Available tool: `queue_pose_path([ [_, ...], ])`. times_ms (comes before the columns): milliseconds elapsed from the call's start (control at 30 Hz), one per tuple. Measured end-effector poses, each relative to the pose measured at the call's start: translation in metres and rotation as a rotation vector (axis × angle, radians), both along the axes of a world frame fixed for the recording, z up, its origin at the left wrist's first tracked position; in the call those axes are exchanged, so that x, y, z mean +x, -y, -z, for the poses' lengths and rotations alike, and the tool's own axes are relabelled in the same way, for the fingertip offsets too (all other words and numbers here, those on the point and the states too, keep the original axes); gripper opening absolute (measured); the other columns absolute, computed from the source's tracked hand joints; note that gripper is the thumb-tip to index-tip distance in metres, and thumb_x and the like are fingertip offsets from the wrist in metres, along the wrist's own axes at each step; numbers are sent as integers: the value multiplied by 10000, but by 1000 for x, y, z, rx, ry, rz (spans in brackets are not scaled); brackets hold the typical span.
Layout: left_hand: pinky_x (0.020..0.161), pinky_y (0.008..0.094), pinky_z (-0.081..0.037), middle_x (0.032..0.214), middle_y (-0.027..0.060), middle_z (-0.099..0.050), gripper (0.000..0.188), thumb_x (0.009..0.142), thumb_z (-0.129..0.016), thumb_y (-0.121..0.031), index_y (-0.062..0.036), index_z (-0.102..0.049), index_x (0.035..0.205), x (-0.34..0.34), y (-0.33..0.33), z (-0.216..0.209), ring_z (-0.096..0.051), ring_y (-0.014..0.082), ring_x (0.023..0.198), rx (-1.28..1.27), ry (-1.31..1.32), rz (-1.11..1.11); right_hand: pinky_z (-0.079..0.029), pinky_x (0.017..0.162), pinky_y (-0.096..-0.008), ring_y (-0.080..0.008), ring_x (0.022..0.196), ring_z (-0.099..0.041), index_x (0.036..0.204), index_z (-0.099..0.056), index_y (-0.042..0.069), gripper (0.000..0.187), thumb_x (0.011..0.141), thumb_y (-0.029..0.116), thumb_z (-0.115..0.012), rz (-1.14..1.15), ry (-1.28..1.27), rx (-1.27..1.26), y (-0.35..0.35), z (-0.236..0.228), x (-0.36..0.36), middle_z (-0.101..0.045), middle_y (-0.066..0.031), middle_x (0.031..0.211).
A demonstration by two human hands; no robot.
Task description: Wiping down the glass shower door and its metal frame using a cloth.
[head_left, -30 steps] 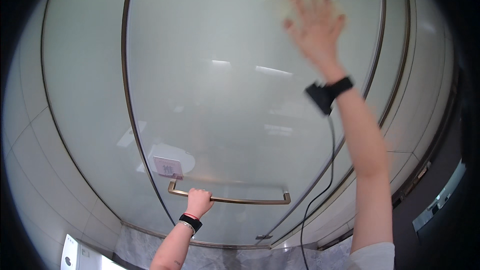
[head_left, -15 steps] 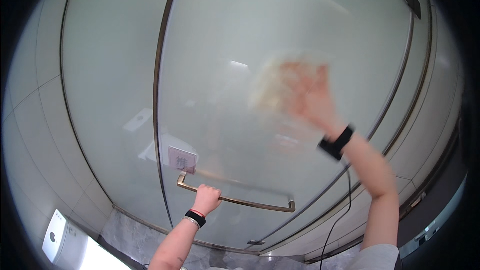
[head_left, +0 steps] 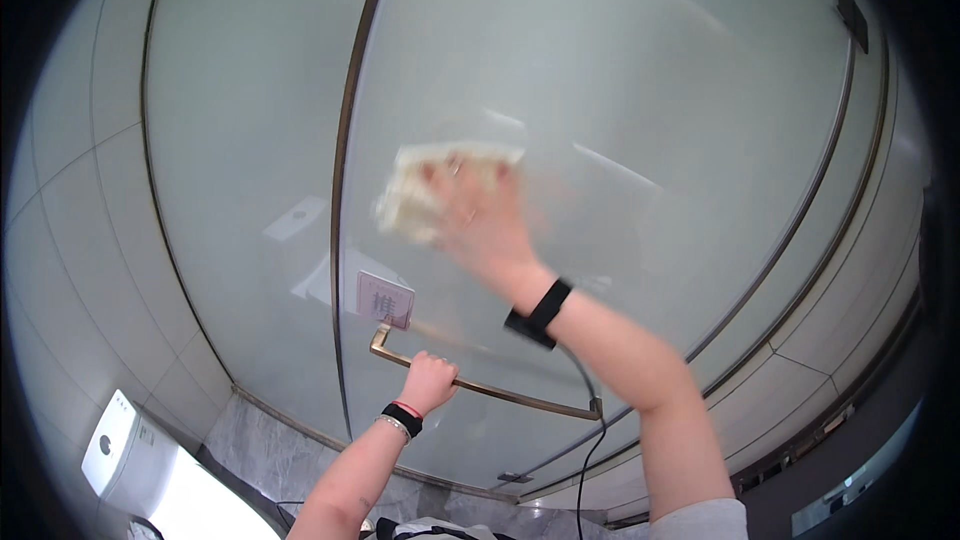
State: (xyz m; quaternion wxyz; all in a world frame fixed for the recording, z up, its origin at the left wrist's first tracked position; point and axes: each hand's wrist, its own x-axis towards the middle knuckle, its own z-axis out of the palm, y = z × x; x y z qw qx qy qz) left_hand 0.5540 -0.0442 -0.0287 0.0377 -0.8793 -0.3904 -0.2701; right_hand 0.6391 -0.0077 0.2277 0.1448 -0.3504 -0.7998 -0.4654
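Observation:
A frosted glass door [head_left: 640, 90] fills the middle of the view. My left hand [head_left: 432, 382] is closed round its bronze bar handle [head_left: 520, 399], near the handle's left end. Spread against the glass above, my right hand [head_left: 485, 215] presses a pale yellow-white cloth [head_left: 408, 202] flat; motion blurs the hand and cloth a little. The cloth sticks out beyond the fingertips and to their left. A small square sign [head_left: 386, 299] is stuck on the glass just over the handle's left end.
At the lower left stands a white toilet [head_left: 150, 465] beside a tiled wall [head_left: 70, 240]. A dark metal frame [head_left: 345, 140] edges the door on its left, with a hinge [head_left: 851, 15] at upper right. A black cable [head_left: 584, 470] hangs by my right arm.
My right hand has swept the cloth leftward across the glass and slightly down. My left hand keeps its hold on the handle. The whole view has shifted a little.

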Motion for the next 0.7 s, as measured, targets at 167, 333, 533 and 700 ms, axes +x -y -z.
queue_pose_path([
  [167, 650, 381, -425, 634, 81, -616, 106, 679, -633, -211, -111, -614, 647, 7, 1, 0, -613, 265, 643, -24, -9, 7, -92, 1154, -489, -196, 1402, -180, 1329, -480, 241, 559, 802, 395, -586, -9, 368, -243, 28, 93, 31, -221, 19, 1520],
  [333, 699, 371, -428, 669, 68, -639, 86, 709, -632, -197, -123, -651, 671, -3, -1, 0, -634, 241, 688, -64, -72, -34, -138, 1117, -536, -218, 1382, -226, 1230, -546, 261, 454, 801, 407, -585, -96, 321, -7, 19, -8, 16, -252, 29, 1509],
  [533, 686, 365, -431, 661, 68, -639, 84, 711, -625, -189, -122, -647, 667, 4, 3, -1, -634, 241, 675, -33, -38, -10, -165, 989, -704, -287, 1387, -219, 1417, -330, 336, 553, 898, 471, -467, 78, -93, 891, -12, -279, 57, -234, 25, 1521],
  [700, 671, 364, -431, 660, 73, -639, 87, 709, -628, -192, -117, -645, 666, 4, 6, -1, -635, 239, 676, -48, -38, 1, -11, 1068, -628, -360, 1412, -55, 1437, -315, 141, 649, 900, 479, -451, 212, -195, 677, -16, -261, -11, -161, -125, 1530],
])
